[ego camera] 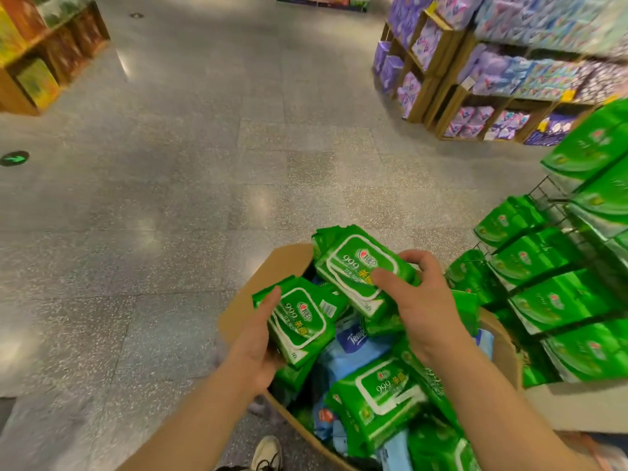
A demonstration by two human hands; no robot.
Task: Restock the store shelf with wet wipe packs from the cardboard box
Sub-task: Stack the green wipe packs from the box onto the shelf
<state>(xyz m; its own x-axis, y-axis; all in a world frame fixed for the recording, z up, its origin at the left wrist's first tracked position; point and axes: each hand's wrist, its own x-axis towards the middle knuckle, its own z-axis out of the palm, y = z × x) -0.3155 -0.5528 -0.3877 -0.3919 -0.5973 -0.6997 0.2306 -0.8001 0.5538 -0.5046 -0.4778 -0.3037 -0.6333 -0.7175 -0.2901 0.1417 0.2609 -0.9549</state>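
Head view: the left hand (258, 338) has its grip closed around a green plastic wet wipe pack with a white-bordered label (300, 322), thumb lying along the pack's left edge and fingers tucked beneath it, the pack held just above the box contents. The right hand (424, 300) has its grip closed on a second green wet wipe pack (356, 270), thumb pressed on the label face and fingers curled over the far right edge; this pack sits on top of more green packs stacked beneath it, raised above the box's far end. Below both hands is an open brown cardboard box (268, 266) on the speckled grey tile floor (170, 198), filled with more green wipe packs (380, 392) and some light blue tissue packs (353, 348) mixed in. To the right, touching or just beside the box, stands a black wire rack shelf (550, 198) with rows of the same green packs (550, 300) tilted on its tiers. Farther off, wooden shelving (441, 96) carries purple packages. A white sneaker (268, 453) shows at the bottom edge.
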